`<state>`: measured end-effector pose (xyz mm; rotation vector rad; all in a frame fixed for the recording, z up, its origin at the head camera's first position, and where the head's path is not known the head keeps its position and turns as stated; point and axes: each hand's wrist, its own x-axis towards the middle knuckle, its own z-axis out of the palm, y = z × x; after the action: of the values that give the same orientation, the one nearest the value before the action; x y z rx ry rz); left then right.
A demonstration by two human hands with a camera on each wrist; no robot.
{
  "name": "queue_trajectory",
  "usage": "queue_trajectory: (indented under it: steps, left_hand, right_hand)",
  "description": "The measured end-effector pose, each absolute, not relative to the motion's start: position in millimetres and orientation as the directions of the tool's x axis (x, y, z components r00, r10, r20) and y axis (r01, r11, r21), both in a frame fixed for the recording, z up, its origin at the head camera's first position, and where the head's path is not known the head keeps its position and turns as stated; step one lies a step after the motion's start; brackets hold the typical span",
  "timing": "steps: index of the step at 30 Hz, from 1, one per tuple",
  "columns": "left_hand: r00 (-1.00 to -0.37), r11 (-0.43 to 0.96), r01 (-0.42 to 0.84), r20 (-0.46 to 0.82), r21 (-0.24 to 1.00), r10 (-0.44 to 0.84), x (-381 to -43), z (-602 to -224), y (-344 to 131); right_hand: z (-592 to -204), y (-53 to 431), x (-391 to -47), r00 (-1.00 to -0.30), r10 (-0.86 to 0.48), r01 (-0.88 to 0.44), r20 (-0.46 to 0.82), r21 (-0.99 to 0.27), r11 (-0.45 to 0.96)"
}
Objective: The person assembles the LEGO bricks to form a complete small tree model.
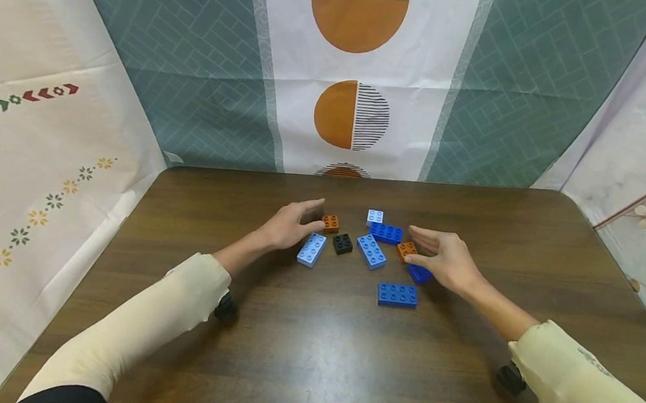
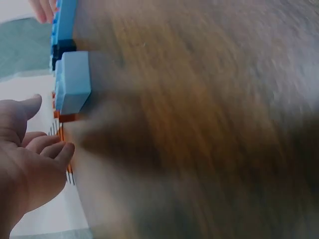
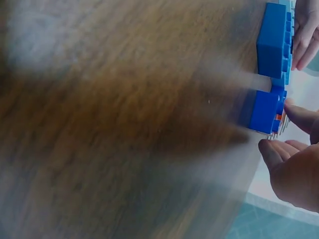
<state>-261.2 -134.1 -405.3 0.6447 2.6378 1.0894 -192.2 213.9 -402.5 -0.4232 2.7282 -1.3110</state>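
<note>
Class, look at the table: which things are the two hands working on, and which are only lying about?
In hand:
left hand near orange brick and light blue brick
right hand near second orange brick and small blue brick

Lying about:
black brick
patterned backdrop

No text, label or number is readable anywhere.

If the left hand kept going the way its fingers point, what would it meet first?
Most likely the orange brick: the left hand points right and slightly away, fingertips just short of that brick. The black brick lies nearer the person, off that line. Whether the hand is already touching is unclear.
</note>
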Motion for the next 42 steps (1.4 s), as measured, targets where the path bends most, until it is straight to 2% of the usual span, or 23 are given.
queue_trajectory:
  steps: [11, 24, 33, 42]
  left_hand:
    - [-0.927, 0.683, 0.281, 0.005, 0.674, 0.376, -257.4, -412.7, -112.4]
    - [-0.941, 0.704, 0.293, 0.066, 0.647, 0.332, -262.4, -409.4, -112.6]
    - [-0.932, 0.617, 0.335, 0.155, 0.712, 0.327, -257.0, -394.4, -119.7]
    - [-0.909, 0.519, 0.384, 0.215, 0.764, 0.356, -241.1, -376.8, -125.2]
  right_hand:
    - [-407.3, 206.9, -197.1, -0.970, -0.239, -0.176, 0.031, -0.770, 0.613]
    - [-405.9, 206.7, -200.1, -0.972, -0.212, -0.217, 0.097, -0.707, 0.673]
    - [-389.8, 198.7, -194.2, -0.963, -0.218, -0.261, 0.157, -0.741, 0.619]
    - [-377.3, 171.6, -169.6, -0.936, -0.296, -0.324, 0.192, -0.797, 0.509]
